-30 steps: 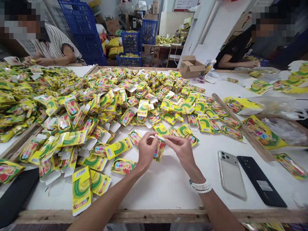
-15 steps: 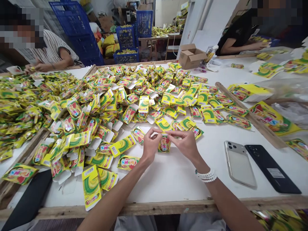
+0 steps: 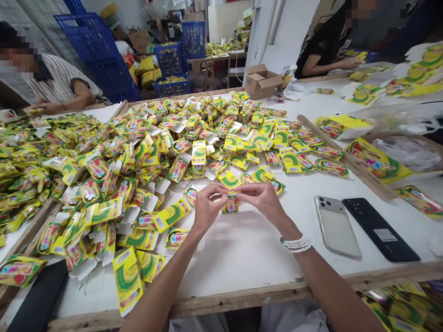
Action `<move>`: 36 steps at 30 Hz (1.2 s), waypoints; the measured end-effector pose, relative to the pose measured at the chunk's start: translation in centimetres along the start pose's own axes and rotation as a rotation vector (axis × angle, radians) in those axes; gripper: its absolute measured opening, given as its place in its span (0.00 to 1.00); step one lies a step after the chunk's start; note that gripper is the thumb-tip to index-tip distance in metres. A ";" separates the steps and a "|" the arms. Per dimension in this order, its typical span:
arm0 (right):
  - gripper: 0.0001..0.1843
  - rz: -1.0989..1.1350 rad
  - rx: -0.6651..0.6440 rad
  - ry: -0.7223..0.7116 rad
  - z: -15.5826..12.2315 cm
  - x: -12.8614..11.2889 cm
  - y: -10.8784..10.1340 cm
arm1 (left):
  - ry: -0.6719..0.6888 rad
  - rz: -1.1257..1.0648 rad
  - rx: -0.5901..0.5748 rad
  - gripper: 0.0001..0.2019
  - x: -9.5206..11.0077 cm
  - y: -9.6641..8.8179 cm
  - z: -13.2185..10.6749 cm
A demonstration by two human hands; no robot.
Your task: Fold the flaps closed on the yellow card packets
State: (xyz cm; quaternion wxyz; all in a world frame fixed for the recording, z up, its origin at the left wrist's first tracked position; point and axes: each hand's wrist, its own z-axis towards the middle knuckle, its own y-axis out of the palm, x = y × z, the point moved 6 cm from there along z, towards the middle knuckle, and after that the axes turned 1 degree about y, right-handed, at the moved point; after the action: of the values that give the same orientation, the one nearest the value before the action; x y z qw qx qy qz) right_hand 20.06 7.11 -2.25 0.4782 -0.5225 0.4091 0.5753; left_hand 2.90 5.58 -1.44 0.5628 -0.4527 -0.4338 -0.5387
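White table (image 3: 238,253) with wooden edging (image 3: 242,300), heaped yellow-green cartons (image 3: 198,153), silver phone (image 3: 338,227) beside black phone (image 3: 377,226), open cardboard box (image 3: 258,87)

Left hand (image 3: 207,208): I see thumb and fingers pinching the top of a small printed box (image 3: 230,206).
Right hand (image 3: 261,201): pinching the same top edge opposite, white bead bracelet (image 3: 296,245) on the wrist.
Box pile (image 3: 199,152): heaped across the white table (image 3: 238,267), beyond and left of the hands.
Phones: on my right, a silver phone (image 3: 338,227) and a black phone (image 3: 380,230) lie side by side.
Far side: one person in a striped top (image 3: 62,76) at left, another in a black top (image 3: 323,48) at right.
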 end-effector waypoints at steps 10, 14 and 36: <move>0.10 -0.090 0.043 -0.038 0.2 -0.3 0.0 | -0.028 0.208 -0.270 0.11 0.3 -1.7 1.3; 0.10 -0.105 0.067 -0.058 0.1 -0.4 0.3 | 0.035 0.263 -0.288 0.10 0.6 -1.6 1.2; 0.12 -0.253 0.061 -0.132 -0.3 -1.6 0.7 | 0.316 0.425 -0.354 0.12 1.3 -0.9 0.4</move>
State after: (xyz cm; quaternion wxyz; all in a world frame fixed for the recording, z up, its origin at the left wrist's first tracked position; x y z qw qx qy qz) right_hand 19.44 6.46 -0.69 0.5886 -0.5161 0.3248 0.5307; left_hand 2.06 5.69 -0.09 0.6354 -0.5348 -0.1363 -0.5400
